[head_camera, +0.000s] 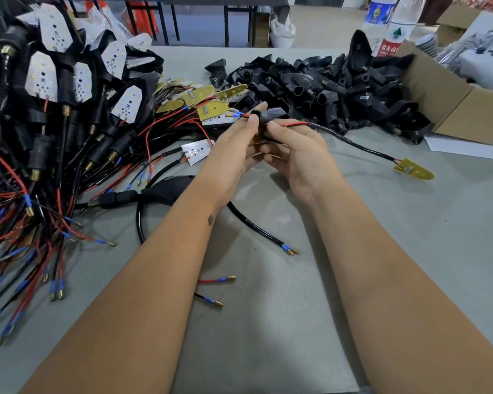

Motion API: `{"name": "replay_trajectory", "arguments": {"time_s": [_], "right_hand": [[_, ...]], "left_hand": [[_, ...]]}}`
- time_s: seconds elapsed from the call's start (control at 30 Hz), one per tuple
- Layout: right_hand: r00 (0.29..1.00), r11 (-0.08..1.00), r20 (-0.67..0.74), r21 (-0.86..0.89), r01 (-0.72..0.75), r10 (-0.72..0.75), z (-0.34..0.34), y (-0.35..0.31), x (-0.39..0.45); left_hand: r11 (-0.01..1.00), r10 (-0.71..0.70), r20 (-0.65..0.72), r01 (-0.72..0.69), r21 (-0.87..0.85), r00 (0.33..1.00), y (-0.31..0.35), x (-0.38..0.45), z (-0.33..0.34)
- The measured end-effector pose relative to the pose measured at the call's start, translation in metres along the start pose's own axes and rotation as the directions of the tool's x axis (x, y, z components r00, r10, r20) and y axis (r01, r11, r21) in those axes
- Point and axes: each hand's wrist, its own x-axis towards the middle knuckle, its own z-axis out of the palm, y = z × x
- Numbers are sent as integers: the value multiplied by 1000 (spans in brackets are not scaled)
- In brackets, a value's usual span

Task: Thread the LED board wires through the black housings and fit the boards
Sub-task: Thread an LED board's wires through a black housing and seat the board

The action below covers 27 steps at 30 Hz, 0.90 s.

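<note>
Over the grey table [268, 308] the person is in the middle of threading one lead. A black housing [271, 115] is held up between both hands, and the red and black wires run right through it: their blue-sleeved brass terminals [234, 112] stick out past its round collar on the left, while the sheathed cable [353, 143] trails out to the right and ends at a yellow LED board [413, 169] lying flat on the table, well apart from the housing.

The left hand [234, 149] has its fingers curled up to the collar end, pinching the housing and wires there. The right hand [299, 155] grips the housing's body from below, thumb on top where the red wire enters; its lower fingers are partly hidden, so I cannot tell how tightly they close.

So I judge the wire is through but the board is not yet fitted. The next move seems to call for drawing the terminals further out on the left so that the slack cable runs through and the board comes up to the housing's open mouth, then turning the board to match that tapered opening before pressing it home.

Finished units [54, 81] are heaped at the left and empty housings [339, 89] at the right, beside a cardboard box [453, 109].
</note>
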Motion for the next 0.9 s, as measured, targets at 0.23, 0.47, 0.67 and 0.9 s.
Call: {"name": "replay_trajectory", "arguments": {"time_s": [0.23,0.47,0.67,0.9], "right_hand": [[999,1000,37,-29,2,-1,0,-1,0],[995,990,-59,124,-73,81,1,0,3],[962,889,-237,457,-13,136,-11,-3,6],[982,999,-185,35,35,-28,-2,6,6]], "left_hand": [[999,20,-63,-23,-33,998,1,-3,-1],[983,13,-245,-58,-176,970,3,1,-8],[978,-6,-339,-65,-197,941,0,6,-10],[996,-30,-274,7,-84,961,-2,6,-6]]}}
